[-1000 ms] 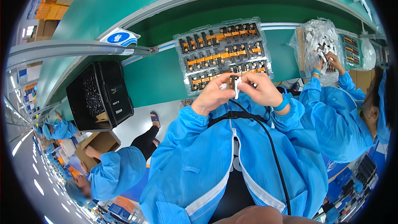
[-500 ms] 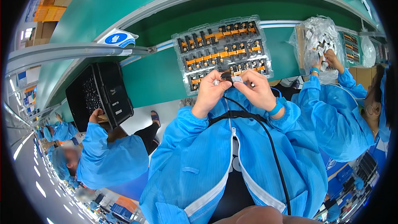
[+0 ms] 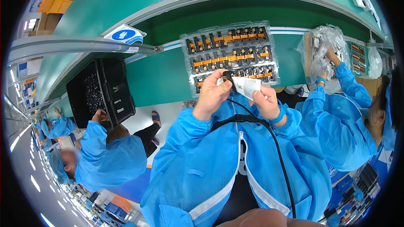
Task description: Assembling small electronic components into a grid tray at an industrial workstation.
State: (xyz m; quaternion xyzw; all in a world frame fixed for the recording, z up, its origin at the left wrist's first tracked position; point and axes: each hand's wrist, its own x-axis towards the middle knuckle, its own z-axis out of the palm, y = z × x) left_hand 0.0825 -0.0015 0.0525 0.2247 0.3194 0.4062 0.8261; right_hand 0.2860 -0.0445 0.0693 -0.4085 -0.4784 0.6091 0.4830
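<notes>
Left fingers (image 3: 226, 86) pinch a small black part (image 3: 227, 74); right fingers (image 3: 258, 97) grip a flat white slip (image 3: 248, 85) spanning toward them. Best hold the part firmly and the slip uncreased, away from the clear plastic tray (image 3: 210, 30) just beyond the fingers

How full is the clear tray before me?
Mostly filled: the tray holds three rows of black parts with orange strips; your left hand hides some.

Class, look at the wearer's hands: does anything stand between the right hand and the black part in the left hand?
Yes: the white slip. The right hand grips its right end; its other end reaches toward the black part, pinched in the left hand. Whether they touch isn't clear.
</notes>
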